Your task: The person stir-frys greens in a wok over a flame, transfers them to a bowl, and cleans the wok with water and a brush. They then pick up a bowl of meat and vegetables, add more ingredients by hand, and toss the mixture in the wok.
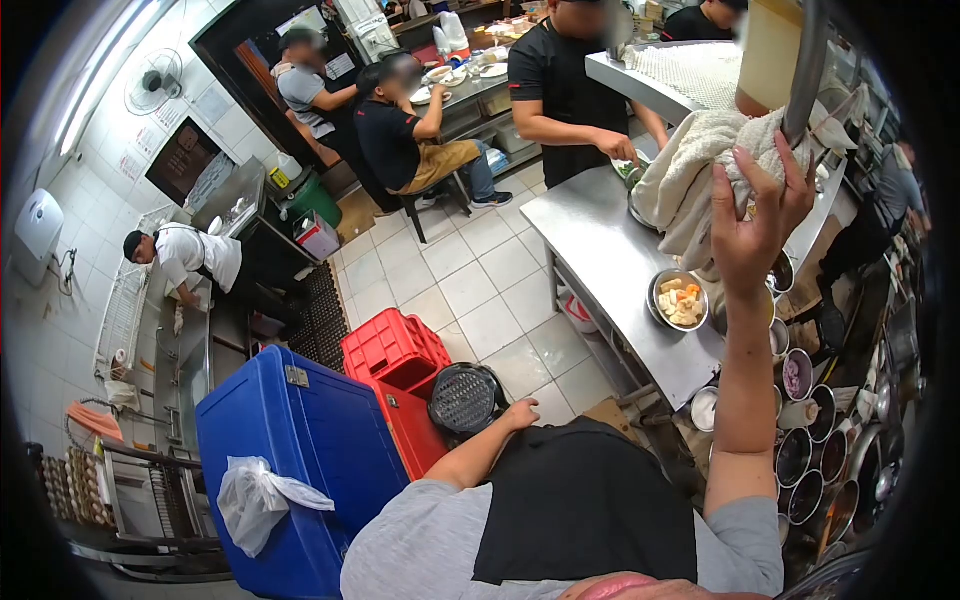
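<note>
My right hand (755,225) is raised to the shelf edge, its fingers and thumb pressed around the folds of a cream towel (690,165). The towel hangs over the edge of a metal shelf (650,75), beside a grey upright post (806,80). Close below the hand, a metal bowl (680,300) of pale and orange cut pieces stands on the steel table (600,250). My left hand (520,413) hangs low by my side with loosely extended fingers and nothing visible in it, near a black perforated stool (467,398).
Across the steel table, a person in black (565,90) works over a bowl. Several pots and containers (795,455) crowd the right. Red crates (397,350) and a large blue box (300,440) stand left. Other people sit, stand or bend at a sink farther back.
</note>
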The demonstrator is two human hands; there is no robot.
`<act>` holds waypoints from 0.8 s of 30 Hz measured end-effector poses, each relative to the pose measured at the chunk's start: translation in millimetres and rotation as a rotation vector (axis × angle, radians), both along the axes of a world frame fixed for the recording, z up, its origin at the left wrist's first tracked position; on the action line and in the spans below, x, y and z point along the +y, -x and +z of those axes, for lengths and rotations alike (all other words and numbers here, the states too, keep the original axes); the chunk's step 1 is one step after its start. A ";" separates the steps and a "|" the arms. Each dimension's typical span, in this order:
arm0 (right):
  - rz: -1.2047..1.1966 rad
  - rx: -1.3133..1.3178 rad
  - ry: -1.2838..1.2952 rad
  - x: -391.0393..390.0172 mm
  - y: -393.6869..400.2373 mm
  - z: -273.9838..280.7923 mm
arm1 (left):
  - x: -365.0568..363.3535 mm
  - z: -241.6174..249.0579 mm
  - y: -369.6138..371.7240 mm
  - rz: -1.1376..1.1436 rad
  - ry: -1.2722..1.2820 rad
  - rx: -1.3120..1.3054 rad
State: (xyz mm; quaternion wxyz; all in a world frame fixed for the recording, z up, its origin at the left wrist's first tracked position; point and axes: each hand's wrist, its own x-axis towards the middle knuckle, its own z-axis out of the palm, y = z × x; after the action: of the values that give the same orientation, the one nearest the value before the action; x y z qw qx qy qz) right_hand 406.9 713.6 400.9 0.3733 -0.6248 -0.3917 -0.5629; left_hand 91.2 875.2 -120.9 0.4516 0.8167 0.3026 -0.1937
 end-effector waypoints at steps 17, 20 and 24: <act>0.018 -0.009 -0.017 0.6 -1.3 -1.7 | 35.4 -13.9 106.9 0.036 -0.091 0.427; 0.019 -0.015 -0.017 0.6 -1.9 -1.4 | 24.4 -12.2 96.6 -0.014 -0.172 0.312; 0.011 -0.026 -0.030 2.5 -2.4 -1.7 | 8.8 -2.0 64.4 0.050 -0.029 0.354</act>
State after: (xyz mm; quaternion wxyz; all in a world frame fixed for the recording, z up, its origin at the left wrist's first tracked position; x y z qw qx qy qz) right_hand 409.2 716.0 399.2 0.3807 -0.6096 -0.3912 -0.5749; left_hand 26.8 883.9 -122.9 0.3840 0.7684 0.4005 -0.3189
